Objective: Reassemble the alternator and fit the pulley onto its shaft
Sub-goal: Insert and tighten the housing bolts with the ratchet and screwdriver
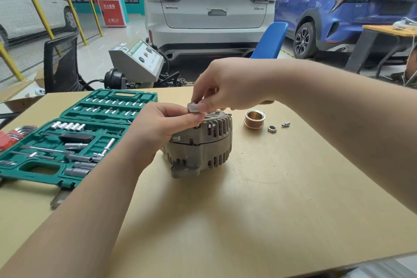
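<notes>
Alternator (pixel 203 142) sitting mid-table (pixel 248 221), bare board lying open toward the near edge. Left hand (pixel 158 126) and right hand (pixel 225 88) both pinching a small metal sleeve (pixel 193 107) above it. Pulley (pixel 254 119), nut (pixel 272 128) lying just right; toolbox (pixel 67 137) occupying the left edge.

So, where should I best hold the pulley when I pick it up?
Pinch the pulley from above, across its grooved outer wall. It stands with the open bore up, apart from the nut and the alternator, so both sides look free.
</notes>
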{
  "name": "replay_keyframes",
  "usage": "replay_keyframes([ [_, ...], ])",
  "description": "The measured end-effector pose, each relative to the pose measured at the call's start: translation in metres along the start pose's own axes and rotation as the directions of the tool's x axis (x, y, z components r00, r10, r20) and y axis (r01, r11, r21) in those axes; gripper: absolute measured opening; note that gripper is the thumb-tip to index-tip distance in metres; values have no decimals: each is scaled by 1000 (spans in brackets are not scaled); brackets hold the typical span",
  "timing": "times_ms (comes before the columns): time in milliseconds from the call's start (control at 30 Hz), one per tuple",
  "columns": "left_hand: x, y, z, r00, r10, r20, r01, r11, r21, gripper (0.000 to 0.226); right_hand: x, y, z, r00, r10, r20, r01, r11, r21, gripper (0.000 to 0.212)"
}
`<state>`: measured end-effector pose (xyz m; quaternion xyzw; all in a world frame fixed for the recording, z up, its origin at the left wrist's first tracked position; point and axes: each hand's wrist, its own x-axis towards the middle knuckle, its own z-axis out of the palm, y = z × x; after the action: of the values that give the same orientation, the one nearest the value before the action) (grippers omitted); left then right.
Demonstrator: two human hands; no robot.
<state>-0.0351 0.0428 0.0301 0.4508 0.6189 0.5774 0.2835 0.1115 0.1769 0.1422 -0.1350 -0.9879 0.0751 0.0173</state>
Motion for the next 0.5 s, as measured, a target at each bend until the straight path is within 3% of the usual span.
replay_keyframes([
  [133,-2,0,1,1000,20,-14,-20,1000,-6,44,0,0,4,998,61,11,-62,995,79,27],
  [267,-2,0,2,998,50,-35,-50,999,-9,43,1,-7,5,994,105,39,-106,994,26,37],
  [500,0,-1,-2,1000,2,-20,-3,999,-33,44,3,-2,0,998,23,57,-29,993,112,17],
])
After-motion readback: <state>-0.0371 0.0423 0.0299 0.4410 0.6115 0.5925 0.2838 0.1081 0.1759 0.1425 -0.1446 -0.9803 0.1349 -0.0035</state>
